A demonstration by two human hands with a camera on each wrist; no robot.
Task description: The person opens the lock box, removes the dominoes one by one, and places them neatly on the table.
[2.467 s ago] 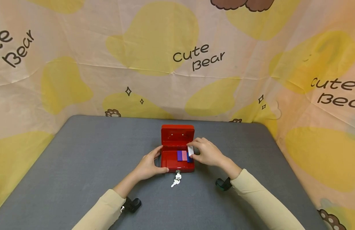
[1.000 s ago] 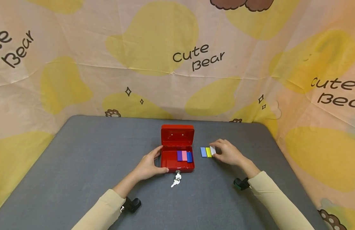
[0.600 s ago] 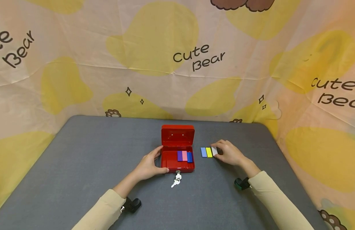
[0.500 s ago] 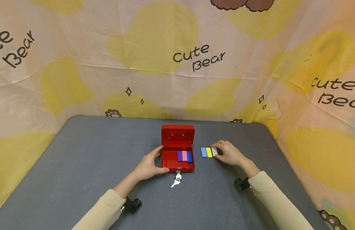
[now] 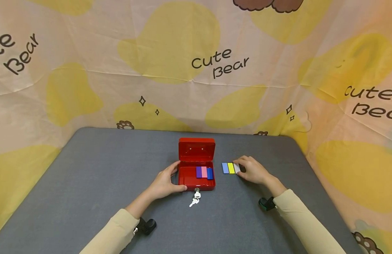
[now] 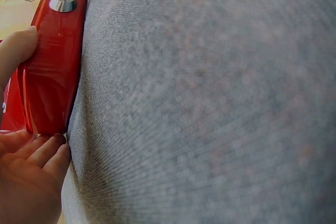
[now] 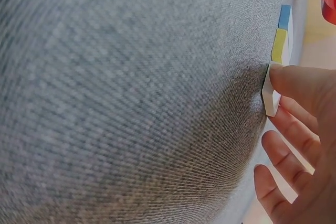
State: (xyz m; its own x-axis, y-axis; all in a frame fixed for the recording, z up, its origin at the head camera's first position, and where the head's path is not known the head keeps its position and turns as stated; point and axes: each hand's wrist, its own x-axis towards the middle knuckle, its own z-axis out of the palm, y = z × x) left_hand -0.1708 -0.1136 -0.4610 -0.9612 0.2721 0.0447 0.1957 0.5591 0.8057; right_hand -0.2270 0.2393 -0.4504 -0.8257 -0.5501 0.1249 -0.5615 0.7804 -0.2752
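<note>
A red metal cash box [image 5: 187, 182] stands with its lid [image 5: 196, 150] up, keys [image 5: 194, 199] hanging from the front lock. My left hand [image 5: 164, 181] holds its left side, thumb on the front rim and fingers at the left wall, as the left wrist view [image 6: 31, 182] also shows. Inside lie a purple block [image 5: 198, 172], a pink block [image 5: 204, 172] and a dark blue block [image 5: 209, 173] side by side. Right of the box, my right hand [image 5: 253, 170] pinches a white block [image 7: 268, 95] end to end, down on the table beside a yellow block [image 5: 231, 168] and a light blue block [image 5: 225, 168].
The grey table [image 5: 104, 169] is bounded by a patterned cloth backdrop [image 5: 170, 106] behind and on both sides. A black wrist device [image 5: 146, 226] sits on the left forearm and another black device [image 5: 266, 204] on the right.
My right hand has carried the white block from over the box rightward to the table, beside the yellow block. It shifts only slightly in the last half second. The left hand stays put.
</note>
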